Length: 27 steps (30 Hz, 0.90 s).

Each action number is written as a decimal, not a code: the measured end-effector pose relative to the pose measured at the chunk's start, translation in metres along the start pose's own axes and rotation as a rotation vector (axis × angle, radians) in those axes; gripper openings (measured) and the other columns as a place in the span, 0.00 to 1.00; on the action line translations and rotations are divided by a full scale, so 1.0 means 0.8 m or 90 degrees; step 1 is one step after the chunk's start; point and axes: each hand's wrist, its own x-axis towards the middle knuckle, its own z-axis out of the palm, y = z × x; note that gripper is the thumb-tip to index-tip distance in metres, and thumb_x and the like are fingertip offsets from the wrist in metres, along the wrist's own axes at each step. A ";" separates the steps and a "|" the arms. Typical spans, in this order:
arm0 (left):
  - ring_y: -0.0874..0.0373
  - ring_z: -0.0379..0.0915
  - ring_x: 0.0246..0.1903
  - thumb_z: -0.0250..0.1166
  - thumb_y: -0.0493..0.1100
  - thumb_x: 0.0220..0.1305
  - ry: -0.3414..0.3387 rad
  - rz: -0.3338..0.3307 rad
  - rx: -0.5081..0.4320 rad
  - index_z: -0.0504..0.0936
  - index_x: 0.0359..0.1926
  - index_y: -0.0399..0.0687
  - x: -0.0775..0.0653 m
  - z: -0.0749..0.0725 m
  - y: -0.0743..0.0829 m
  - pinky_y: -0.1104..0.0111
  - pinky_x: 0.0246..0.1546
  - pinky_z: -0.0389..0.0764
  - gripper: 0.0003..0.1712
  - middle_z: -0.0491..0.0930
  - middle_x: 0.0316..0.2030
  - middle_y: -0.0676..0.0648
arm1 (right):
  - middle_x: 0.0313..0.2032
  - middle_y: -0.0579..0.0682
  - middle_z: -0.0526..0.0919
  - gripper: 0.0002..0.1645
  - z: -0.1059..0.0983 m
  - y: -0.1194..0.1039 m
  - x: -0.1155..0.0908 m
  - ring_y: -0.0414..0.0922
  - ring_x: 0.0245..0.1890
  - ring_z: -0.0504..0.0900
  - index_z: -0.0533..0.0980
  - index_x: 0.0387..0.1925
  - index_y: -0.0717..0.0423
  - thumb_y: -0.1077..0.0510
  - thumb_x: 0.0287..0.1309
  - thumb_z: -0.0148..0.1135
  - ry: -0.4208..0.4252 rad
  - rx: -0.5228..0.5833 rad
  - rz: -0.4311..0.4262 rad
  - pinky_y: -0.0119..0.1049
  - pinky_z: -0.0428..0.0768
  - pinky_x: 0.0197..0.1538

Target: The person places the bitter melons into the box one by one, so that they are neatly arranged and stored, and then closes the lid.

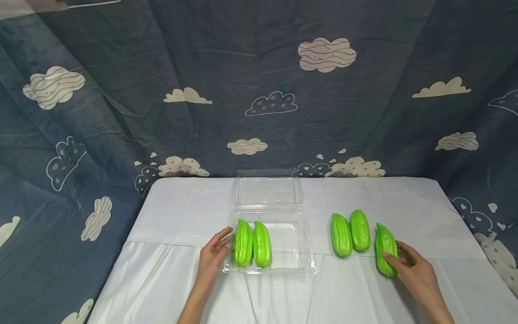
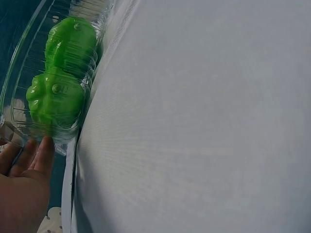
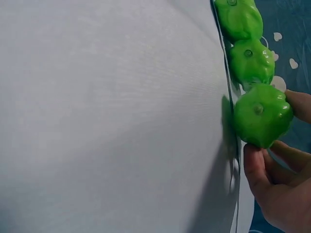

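A clear plastic clamshell box (image 1: 289,238) lies opened out on the white cloth, with two bright green bitter gourds (image 1: 243,243) side by side in its left half. My left hand (image 1: 214,256) is at the box's left wall; in the left wrist view its fingers (image 2: 44,158) reach the wall beside the gourds, extended. To the right, my right hand (image 1: 417,272) holds another bitter gourd (image 1: 384,247) between thumb and fingers. That gourd (image 3: 262,116) shows its rounded end in the right wrist view, thumb on one side and fingertips on the other.
Two more bitter gourds (image 1: 341,235) lie close together between the box and my right hand. The box's lid (image 1: 267,191) leans back toward the dark cloud-print curtain (image 1: 271,67) behind the table. White cloth (image 1: 182,211) covers the table.
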 end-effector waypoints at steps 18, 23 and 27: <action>0.39 0.68 0.62 0.56 0.25 0.65 -0.003 0.000 -0.003 0.72 0.63 0.32 -0.001 0.000 0.001 0.69 0.59 0.75 0.25 0.71 0.63 0.35 | 0.65 0.65 0.69 0.44 -0.007 -0.015 -0.023 0.28 0.42 0.71 0.60 0.73 0.58 0.42 0.63 0.63 0.084 0.072 -0.124 0.16 0.72 0.32; 0.40 0.69 0.62 0.57 0.26 0.65 -0.003 0.003 0.008 0.72 0.64 0.32 -0.001 0.000 0.001 0.70 0.59 0.75 0.25 0.72 0.63 0.35 | 0.63 0.65 0.71 0.42 -0.004 -0.023 -0.030 0.19 0.38 0.68 0.63 0.71 0.58 0.44 0.63 0.65 0.091 0.097 -0.176 0.14 0.69 0.36; 0.40 0.69 0.62 0.57 0.26 0.64 0.000 -0.001 0.006 0.72 0.63 0.32 0.000 0.000 0.001 0.70 0.59 0.75 0.25 0.72 0.62 0.36 | 0.63 0.62 0.72 0.42 0.001 -0.034 -0.035 0.21 0.41 0.68 0.63 0.72 0.55 0.41 0.62 0.64 0.082 0.095 -0.173 0.15 0.68 0.38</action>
